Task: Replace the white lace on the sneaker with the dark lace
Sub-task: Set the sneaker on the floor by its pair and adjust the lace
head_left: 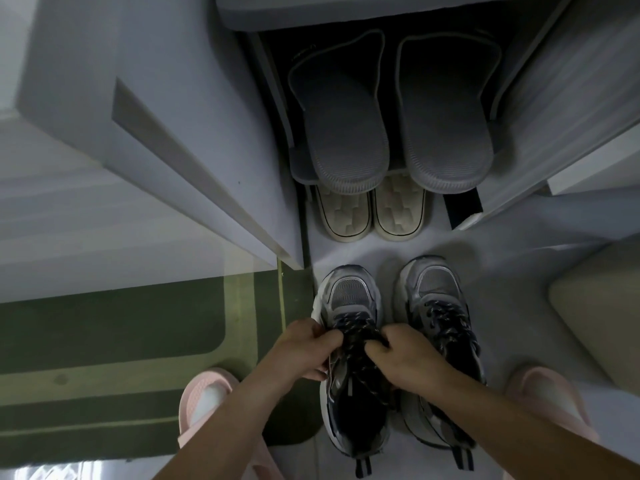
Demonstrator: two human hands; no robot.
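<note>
A: Sneaker (349, 382) sits on the floor right under both hands, toe pointing away from the wrists. Dark lace (358, 332) is bunched between the two hands, over the upper eyelets.

B: Hand state?

A: Left hand (304, 348) has its fingers curled in, pinching the dark lace on its side. Right hand (403, 355) is the same, fingers pressed together on the lace from the other side. Exact pinch point is hidden by knuckles.

B: White lace?

A: Can't see one for sure. Thin pale strand just below the left hand's thumb side, too small to call.

B: Second shoe?

A: Other sneaker (440, 341) is just beyond the right hand's knuckles, already dark-laced, nearly touching the worked one.

B: Risks?

A: My read: uneven pull, so one lace end comes up short for tying. A skipped or twisted eyelet is likely, since the hands block the view and the light is dim. The shoe is only resting on the floor, so a hard tug could drag or tip it into its neighbour. The tongue could also fold under the lacing.
</note>
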